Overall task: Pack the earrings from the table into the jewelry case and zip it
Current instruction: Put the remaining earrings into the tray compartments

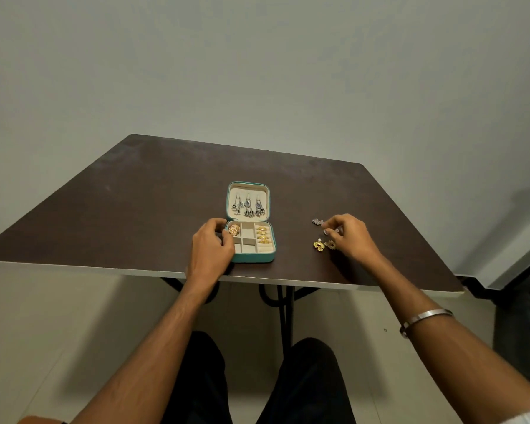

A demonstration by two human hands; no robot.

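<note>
So, case: teal jewelry case [251,237] lies open near front edge of table [135,209], lid flat w/ silver drops inside.
Left hand [210,244]: fingers curled on case's left wall, prob. to steady it.
Right hand [348,235]: pinches a silver earring [329,231]; another silver earring [318,222] and gold earrings [323,245] lie loose just beside.
Room: dark brown top, plain grey wall, pale floor.

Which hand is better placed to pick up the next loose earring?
Right: the right hand is already among the loose earrings on the table, while the left hand steadies the jewelry case.
</note>
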